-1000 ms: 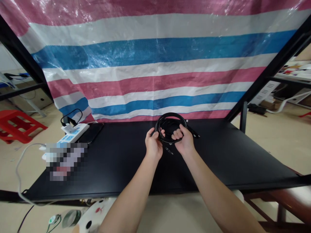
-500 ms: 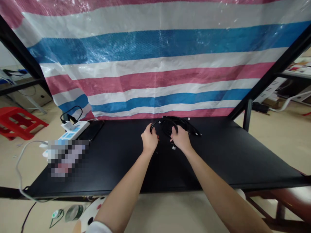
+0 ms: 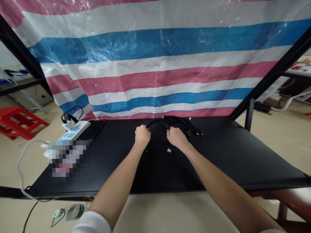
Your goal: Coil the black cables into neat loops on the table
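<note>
A black cable (image 3: 157, 121) arches between my two hands over the black table (image 3: 111, 168). My left hand (image 3: 142, 137) is closed around its left end of the arch. On the other side my right hand (image 3: 177, 137) grips the same cable, fingers wrapped and mostly hidden. A small white tag or connector end (image 3: 169, 150) hangs just below my right hand. Behind the right hand lies a heap of coiled black cables (image 3: 179, 121) with pale ends, close to the table's back edge.
At the left stand a white power strip (image 3: 75, 131) with a plugged-in charger and a dark phone (image 3: 96, 131). A striped plastic sheet (image 3: 155, 74) hangs behind the table between black frame posts. A red stool (image 3: 21, 124) is on the floor to the left.
My left hand has moved left and my right hand slightly left, so the cable's arch is wider and stands apart from the coiled heap.
</note>
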Demonstrator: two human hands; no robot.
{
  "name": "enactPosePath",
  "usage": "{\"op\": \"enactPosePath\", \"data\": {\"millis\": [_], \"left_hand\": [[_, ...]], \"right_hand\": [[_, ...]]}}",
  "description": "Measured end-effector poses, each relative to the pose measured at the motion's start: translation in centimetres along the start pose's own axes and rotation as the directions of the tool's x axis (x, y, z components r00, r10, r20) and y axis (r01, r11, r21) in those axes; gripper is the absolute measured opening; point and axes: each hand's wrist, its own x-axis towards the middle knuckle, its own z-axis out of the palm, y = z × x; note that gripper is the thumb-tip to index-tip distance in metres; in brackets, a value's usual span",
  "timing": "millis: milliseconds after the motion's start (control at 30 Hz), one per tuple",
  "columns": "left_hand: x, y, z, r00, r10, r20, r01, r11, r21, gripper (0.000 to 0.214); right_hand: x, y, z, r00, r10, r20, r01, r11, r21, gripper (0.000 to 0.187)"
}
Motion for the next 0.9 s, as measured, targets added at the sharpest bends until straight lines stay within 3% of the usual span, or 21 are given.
{"op": "enactPosePath", "data": {"millis": [400, 533, 733, 900], "left_hand": [[4.4, -2.4, -1.2, 0.983, -0.157, 0.095, 0.159, 0.987, -0.013, 0.019], [5.5, -3.1, -1.7, 0.984, -0.160, 0.084, 0.155, 0.986, 0.061, 0.018], [6.9, -3.2, -1.8, 0.988, -0.124, 0.093, 0.107, 0.979, 0.172, 0.025], [8.2, -3.4, -2.0, 0.987, -0.119, 0.106, 0.094, 0.972, 0.214, 0.027]], "right_hand": [[4.7, -3.8, 1.7, 0.997, -0.015, 0.071, 0.011, 0.998, 0.059, 0.033], [5.9, -5.2, 2.3, 0.997, -0.022, 0.071, 0.017, 0.998, 0.063, 0.039], [7.1, -6.2, 2.5, 0.989, -0.083, 0.122, 0.082, 0.997, 0.011, 0.032], [8.4, -6.9, 2.1, 0.983, -0.129, 0.129, 0.137, 0.989, -0.055, 0.040]]}}
